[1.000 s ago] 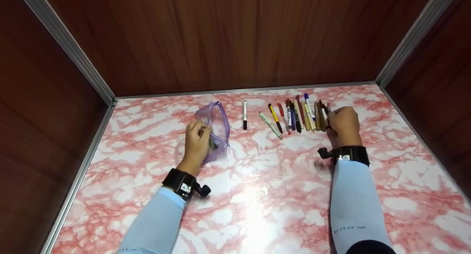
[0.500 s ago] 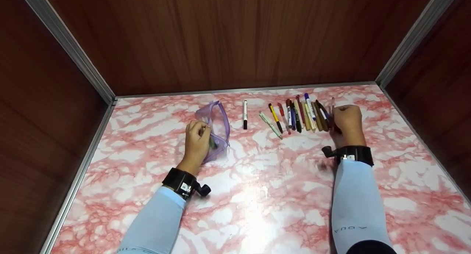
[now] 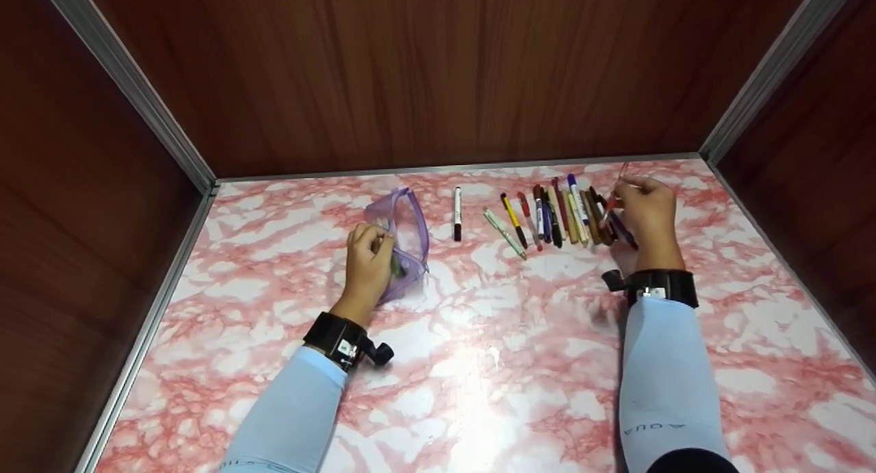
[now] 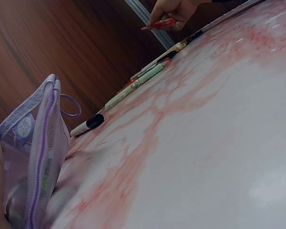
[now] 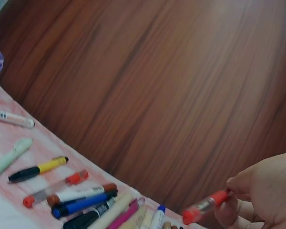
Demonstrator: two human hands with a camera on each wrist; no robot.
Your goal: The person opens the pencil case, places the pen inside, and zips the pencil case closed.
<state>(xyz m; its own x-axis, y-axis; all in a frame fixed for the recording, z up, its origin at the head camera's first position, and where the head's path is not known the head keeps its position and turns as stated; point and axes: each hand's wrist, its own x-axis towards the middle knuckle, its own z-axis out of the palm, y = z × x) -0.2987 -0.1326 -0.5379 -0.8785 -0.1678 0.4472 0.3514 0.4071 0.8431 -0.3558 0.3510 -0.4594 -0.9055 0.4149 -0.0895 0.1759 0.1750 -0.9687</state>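
My left hand grips the near-left side of a purple zip mesh pencil pouch, whose mouth gapes to the right. Something green and dark shows dimly through the mesh. On the right, my right hand pinches a red pen with a clear barrel, raised off the table. Just left of that hand lies a row of several pens and markers, among them a purple-capped marker and a blue marker.
Between pouch and row lie a white marker with a black cap, a pale green pen and a yellow-and-black pen. Brown wood-grain panels enclose the marbled red-and-white table at the back and sides.
My right hand has shifted slightly right and lifted away from the row's right end, with the red pen in its fingers. The left hand and pouch have hardly moved.
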